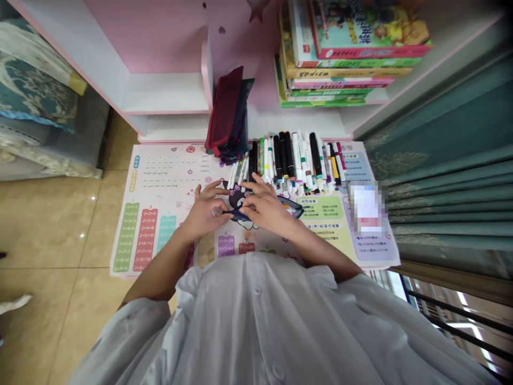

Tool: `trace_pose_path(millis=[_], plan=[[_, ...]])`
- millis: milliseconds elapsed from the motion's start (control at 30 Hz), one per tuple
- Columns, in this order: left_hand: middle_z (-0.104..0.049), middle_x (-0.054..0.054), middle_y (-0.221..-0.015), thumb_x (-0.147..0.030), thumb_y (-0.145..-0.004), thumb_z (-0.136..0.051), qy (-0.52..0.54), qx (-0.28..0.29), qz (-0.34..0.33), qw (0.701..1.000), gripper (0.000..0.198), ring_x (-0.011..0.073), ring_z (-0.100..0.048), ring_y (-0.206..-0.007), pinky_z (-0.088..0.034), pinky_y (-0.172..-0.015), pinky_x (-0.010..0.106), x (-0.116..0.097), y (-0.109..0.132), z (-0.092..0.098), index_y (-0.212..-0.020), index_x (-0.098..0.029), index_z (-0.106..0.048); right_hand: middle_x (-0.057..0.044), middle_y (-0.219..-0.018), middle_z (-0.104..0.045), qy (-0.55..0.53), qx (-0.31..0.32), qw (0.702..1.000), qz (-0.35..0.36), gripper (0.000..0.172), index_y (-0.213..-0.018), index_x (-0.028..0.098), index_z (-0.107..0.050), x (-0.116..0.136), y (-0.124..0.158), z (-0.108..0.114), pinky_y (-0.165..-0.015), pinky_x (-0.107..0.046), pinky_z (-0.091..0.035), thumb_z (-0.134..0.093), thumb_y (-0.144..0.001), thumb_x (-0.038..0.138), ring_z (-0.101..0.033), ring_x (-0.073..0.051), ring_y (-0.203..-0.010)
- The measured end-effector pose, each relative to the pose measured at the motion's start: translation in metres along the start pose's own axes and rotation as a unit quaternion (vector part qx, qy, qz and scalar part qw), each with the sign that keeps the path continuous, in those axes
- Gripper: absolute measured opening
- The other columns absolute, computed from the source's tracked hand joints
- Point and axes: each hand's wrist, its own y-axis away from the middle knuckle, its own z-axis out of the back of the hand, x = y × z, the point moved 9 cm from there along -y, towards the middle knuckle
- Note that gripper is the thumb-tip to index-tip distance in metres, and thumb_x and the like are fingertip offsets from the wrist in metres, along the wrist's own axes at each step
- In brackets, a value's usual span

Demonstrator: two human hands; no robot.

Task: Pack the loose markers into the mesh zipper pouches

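My left hand point(206, 209) and my right hand point(264, 206) meet over a dark blue pencil case point(290, 207) lying on the printed desk mat point(160, 198). Both hands pinch the case's near left end with curled fingers. The case reaches out to the right from under my right hand. Just beyond the hands a row of several marker pens point(294, 160) lies side by side, caps towards me.
A dark red and navy pouch point(228, 115) leans against the pink shelf divider behind the pens. A stack of books point(344, 53) sits on the shelf at the back right. Teal curtains point(452, 176) hang at the right. Tiled floor lies to the left.
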Motion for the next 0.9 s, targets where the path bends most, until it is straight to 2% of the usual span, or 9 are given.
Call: trace_pose_path(millis=[900], plan=[[-0.066, 0.005, -0.127, -0.037, -0.078, -0.073, -0.003, 0.026, 0.019, 0.999, 0.021, 0.0329, -0.035, -0.145, -0.008, -0.119, 0.062, -0.002, -0.002, 0.000, -0.068, -0.021, -0.063, -0.009, -0.141, -0.059, 0.003, 0.006, 1.000, -0.018, 0.016, -0.069, 0.021, -0.071, -0.012, 0.007, 0.005, -0.113, -0.069, -0.030, -0.066, -0.084, 0.022, -0.032, -0.037, -0.148]])
